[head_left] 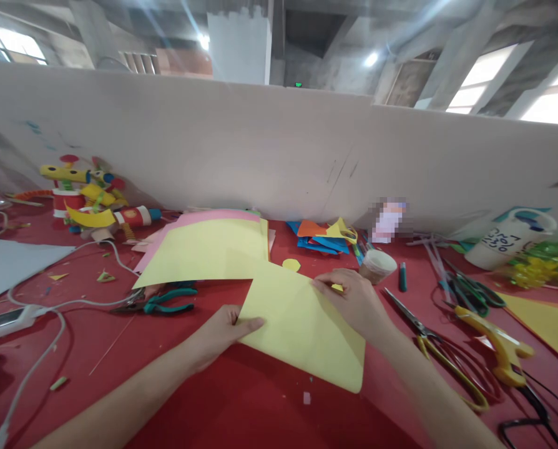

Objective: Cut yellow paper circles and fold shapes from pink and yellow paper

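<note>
A sheet of pale yellow paper is held above the red table between my two hands. My left hand grips its left edge, thumb lying on top and fingers underneath. At the upper right edge my right hand pinches the same sheet. Behind it lies a stack with another yellow sheet on top and pink paper showing below. A small yellow paper disc rests just past the held sheet. Near my right hand stands a paper cup, tilted.
Teal-handled pliers lie at left, near a white cable and a power bank. On the right are yellow-handled scissors, a yellow glue gun and green-handled scissors. Paper toys stand back left, before a white partition.
</note>
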`<state>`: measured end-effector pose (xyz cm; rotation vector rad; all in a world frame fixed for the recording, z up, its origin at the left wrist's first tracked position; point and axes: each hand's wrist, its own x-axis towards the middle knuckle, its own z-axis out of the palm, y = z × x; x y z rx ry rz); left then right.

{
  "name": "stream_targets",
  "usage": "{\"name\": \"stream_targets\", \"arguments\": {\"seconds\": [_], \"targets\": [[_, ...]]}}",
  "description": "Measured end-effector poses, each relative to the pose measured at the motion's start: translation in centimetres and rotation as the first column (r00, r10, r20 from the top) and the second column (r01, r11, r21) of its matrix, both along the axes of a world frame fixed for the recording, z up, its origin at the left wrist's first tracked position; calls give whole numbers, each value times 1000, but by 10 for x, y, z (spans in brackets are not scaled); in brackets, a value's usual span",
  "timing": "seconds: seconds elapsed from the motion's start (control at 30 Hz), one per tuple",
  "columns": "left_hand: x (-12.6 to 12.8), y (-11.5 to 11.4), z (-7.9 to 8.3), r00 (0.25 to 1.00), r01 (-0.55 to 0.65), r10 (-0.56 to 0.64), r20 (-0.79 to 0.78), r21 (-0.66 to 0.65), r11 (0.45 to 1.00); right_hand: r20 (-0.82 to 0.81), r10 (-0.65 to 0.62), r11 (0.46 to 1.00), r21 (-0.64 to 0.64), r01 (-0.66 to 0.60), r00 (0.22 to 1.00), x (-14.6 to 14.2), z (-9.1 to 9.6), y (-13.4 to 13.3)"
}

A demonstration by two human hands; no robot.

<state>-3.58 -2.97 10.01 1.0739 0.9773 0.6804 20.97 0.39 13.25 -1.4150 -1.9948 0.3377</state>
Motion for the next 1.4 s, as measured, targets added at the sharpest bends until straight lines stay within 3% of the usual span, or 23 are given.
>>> {"name": "stream_targets", "arguments": {"seconds": [0.47, 0.6, 0.7, 0.8, 0.93, 1.03, 1.17, 1.4], "targets": [[1, 2, -10, 997, -48, 48, 53, -10, 999, -41, -34, 999, 7, 34, 999, -1, 2, -3], [2, 3, -7, 995, -75, 76, 65, -27, 997, -63, -48, 997, -56, 45, 997, 0, 5, -2], [0, 5, -4, 984, -140, 144, 101, -42, 989, -183, -131, 990, -82, 118, 974, 6, 6, 3], [-4, 8, -4, 965, -211, 215, 148, -41, 977, -383, -213, 976, -131, 175, 899, 13, 2, 10], [-6, 11, -6, 951, -256, 258, 173, -35, 966, -647, -182, 926, -366, -91, 741, 13, -7, 15], [-7, 11, -9, 948, -259, 261, 184, -33, 965, -735, -200, 894, -407, -186, 648, 10, -9, 15], [-8, 12, -11, 944, -266, 268, 193, -35, 963, -751, -216, 903, -396, -165, 624, 10, -8, 15], [-8, 13, -11, 940, -287, 290, 177, -41, 957, -731, -200, 906, -392, -162, 653, 13, -11, 16]]}}
